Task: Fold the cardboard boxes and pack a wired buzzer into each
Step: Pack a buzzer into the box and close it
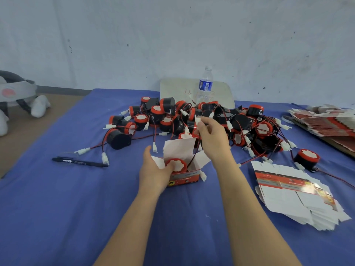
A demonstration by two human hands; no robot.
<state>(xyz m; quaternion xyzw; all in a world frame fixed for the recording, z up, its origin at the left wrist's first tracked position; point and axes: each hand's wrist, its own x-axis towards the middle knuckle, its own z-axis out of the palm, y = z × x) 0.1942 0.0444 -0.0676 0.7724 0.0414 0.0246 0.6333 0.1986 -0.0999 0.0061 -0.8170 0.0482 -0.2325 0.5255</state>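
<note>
An open red-and-white cardboard box (184, 176) stands on the blue cloth with its lid flap up. Inside sits a red-topped black buzzer (177, 165). My left hand (155, 171) grips the box's left side, thumb on the buzzer. Above and behind the box, my right hand (211, 135) pinches the buzzer's white connector (197, 119), its red-and-black wire running down into the box. A pile of several wired buzzers (201, 120) lies just behind. Flat unfolded boxes (294, 194) are stacked at the right.
A black pen (78, 162) lies at the left on the blue cloth (57, 208). A water bottle (204, 85) stands before a white board by the wall. More flat boxes (326, 120) fan out at the far right. A grey-white headset (17, 96) sits far left.
</note>
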